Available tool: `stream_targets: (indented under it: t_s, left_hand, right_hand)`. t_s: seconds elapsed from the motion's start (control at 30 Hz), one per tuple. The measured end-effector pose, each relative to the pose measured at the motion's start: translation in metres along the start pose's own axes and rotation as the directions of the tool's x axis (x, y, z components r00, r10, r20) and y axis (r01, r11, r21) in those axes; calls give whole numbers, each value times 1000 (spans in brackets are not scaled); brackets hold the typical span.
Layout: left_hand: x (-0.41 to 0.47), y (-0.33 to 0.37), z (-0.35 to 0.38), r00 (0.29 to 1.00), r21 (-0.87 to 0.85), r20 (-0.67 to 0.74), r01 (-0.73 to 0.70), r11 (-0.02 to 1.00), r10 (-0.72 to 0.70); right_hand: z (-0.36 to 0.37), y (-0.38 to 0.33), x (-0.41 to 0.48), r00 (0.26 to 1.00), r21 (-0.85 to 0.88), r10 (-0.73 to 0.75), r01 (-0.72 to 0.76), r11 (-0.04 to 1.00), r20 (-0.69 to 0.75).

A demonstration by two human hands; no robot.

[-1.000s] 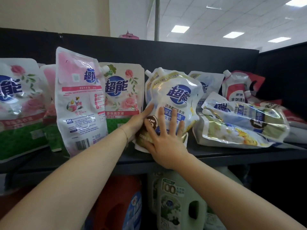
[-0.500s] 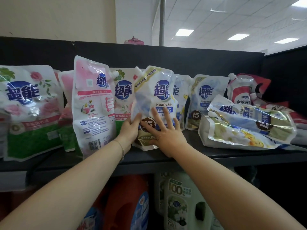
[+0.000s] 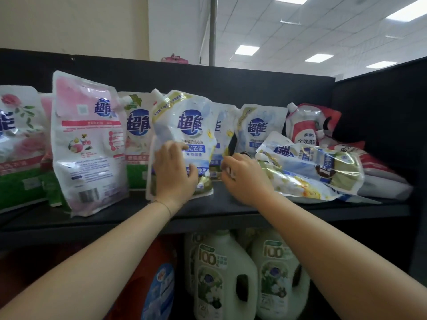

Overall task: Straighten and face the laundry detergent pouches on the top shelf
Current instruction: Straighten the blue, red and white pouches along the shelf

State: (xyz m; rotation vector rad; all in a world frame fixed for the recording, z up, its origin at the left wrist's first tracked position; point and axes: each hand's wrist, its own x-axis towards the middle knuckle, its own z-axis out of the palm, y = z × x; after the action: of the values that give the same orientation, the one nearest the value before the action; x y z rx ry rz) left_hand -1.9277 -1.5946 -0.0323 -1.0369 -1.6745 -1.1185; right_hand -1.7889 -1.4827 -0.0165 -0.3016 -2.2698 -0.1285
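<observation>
Nearest, on the lower shelf: two pale green jugs [image 3: 225, 273] marked 100 beside an orange jug [image 3: 147, 280]. Above them, the black top shelf [image 3: 138, 211], both forearms reaching up to it. Left hand [image 3: 175, 172] laid flat against the lower front of the blue-and-white pouch [image 3: 184, 135], fingers spread and pressing rather than gripping, the pouch upright near the shelf's front edge with logo facing out. Right hand [image 3: 245, 176] just beside that pouch, fingers curled loosely, apparently empty; contact with the neighbouring packs impossible to tell. To the right, a pile of toppled pouches [image 3: 323, 167] lying on their sides, touching one another. To the left, a pink pouch [image 3: 87, 144] upright with its back label turned outward, then rose-printed pouches [image 3: 18, 146] standing. Further back, another blue-and-white pouch [image 3: 258, 128] upright against the black back panel, and a red-and-white pouch [image 3: 305, 125] slumped in the corner.
</observation>
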Motion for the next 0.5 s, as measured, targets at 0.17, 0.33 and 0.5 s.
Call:
stream_targets:
  t_s: [0.17,0.33,0.5]
  left_hand:
    - [-8,66,39,945,-64,289,-143,988,155]
    - [-15,124,77,808,-10,551,-242,970,207]
    - [-14,152,106,761,128,607,-378,917,229]
  right_hand:
    - [-24,59,-25,996,-55,79,-81,995,-30]
    - [-50,114,-42,963,-81,269,-266,961,28]
    - [-63,157,-45,918,-98,380,-370,924,115]
